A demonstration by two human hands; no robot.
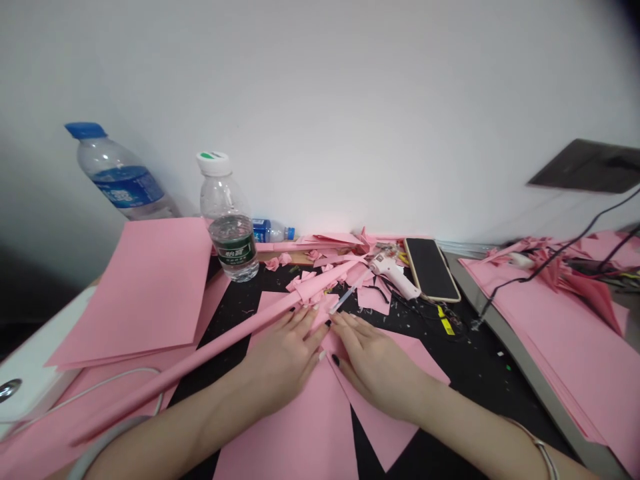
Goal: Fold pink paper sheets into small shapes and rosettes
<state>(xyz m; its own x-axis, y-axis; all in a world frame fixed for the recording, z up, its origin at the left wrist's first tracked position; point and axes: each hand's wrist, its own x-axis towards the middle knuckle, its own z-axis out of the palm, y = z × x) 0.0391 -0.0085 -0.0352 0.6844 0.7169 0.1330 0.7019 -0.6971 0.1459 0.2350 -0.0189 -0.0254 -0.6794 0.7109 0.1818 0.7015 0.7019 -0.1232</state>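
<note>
**Left hand (280, 357) and right hand (380, 370) laid over thin, smooth, matte pink paper sheets on a black tabletop (475, 407)**

Material: the wide pink sheet in front (295, 440) runs from under the L hand toward the viewer; the angular pink sheet at R (390, 437) lies partly under the R hand, corners pointing outward. Both lie flat on the tabletop, approx. centre. Handling (judged): v. light, stiff enough to lie flat, but quick to crease or tear and apt to slide if unheld. Best hold: flat fingertips near an edge, or a pinch at a free corner; avoid gripping mid-sheet. The long, rolled pink paper tube (215, 340), lying diagonally at L, is prob. stiffer lengthwise but crushable; hold lightly around its middle.

Hands: both palm-down, fingers extended and only slightly bent, w/ no grasp visible. Fingertips converge at centre, near a small pale-pink paper piece (327, 302); thumbs angle inward, near each other. L fingertips reach close to the tube; contact can't be told. Pressure likewise n/a.

Surroundings: beyond the R hand, a pale plastic glue gun (400, 279) lies beside a black-screened phone w/ light rim (433, 269); behind L, a clear, green-labelled bottle w/ white cap (233, 247) stands upright.
</note>
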